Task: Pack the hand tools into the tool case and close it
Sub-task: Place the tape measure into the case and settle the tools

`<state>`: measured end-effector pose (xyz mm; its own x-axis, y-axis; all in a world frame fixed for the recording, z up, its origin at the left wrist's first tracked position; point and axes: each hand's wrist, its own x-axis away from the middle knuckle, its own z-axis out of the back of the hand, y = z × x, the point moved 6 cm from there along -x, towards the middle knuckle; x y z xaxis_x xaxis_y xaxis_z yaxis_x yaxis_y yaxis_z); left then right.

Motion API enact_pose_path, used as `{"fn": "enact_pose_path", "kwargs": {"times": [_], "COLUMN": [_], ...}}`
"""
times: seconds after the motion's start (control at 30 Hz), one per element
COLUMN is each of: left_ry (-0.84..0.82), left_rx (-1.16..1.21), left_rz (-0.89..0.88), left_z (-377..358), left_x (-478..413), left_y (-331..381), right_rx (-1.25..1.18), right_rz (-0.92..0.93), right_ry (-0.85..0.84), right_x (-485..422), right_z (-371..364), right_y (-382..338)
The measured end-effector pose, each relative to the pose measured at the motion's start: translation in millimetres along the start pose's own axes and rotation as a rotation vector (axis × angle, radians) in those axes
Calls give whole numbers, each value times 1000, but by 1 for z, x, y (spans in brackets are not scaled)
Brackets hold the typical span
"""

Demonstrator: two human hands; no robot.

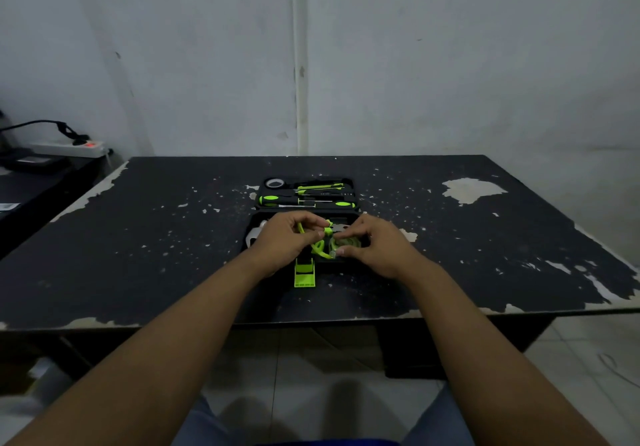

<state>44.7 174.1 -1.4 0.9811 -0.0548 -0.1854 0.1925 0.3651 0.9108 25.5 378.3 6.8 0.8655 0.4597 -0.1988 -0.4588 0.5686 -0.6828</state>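
A black tool case (353,218) lies open on the table, its far half holding green-and-black screwdrivers (273,199), a knife-like tool (320,187) and a tape roll (274,183). Over the near half, my left hand (287,237) and my right hand (375,243) both grip a tool with thin bright-green handles (320,250), which looks like pliers or snips. Its head is hidden between my fingers. The case's green latch (304,274) sticks out toward me at the front edge.
The worn black table (138,255) has flaking paint and a near edge just below my forearms. A white object (254,236) peeks out left of my left hand. A power strip (69,147) with a cable sits on a side desk at far left.
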Motion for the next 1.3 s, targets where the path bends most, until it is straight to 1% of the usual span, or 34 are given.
{"fn": "enact_pose_path", "kwargs": {"times": [0.1,0.2,0.3,0.5,0.63,0.73,0.9,1.0,1.1,1.3], "left_ry": [-10,-66,-107,-105,-144,-159,-217,-250,-261,-291], "left_rx": [-67,-132,-219,-329,-395,-443,-518,-573,-595,-622], "left_rz": [-22,-61,-61,-89,-132,-183,-223,-257,-231,-201], "left_z": [5,17,31,46,46,46,44,45,49,56], "left_x": [3,4,10,13,14,16,16,16,15,18], "left_y": [9,11,9,2,3,8,12,13,13,12], "right_rx": [87,174,148,88,48,73,173,184,208,241], "right_rz": [-22,-59,-90,-21,-25,-40,-102,-138,-166,-219], "right_ry": [-24,-52,-85,-122,-132,-146,-124,-92,-60,-70], "right_x": [-3,-8,-14,-12,-11,-16,-20,-21,-21,-22], "right_z": [-5,-11,-13,-9,-11,-13,-19,-21,-19,-18], "right_y": [-5,-10,-13,-21,-22,-21,-17,-14,-19,-22]}}
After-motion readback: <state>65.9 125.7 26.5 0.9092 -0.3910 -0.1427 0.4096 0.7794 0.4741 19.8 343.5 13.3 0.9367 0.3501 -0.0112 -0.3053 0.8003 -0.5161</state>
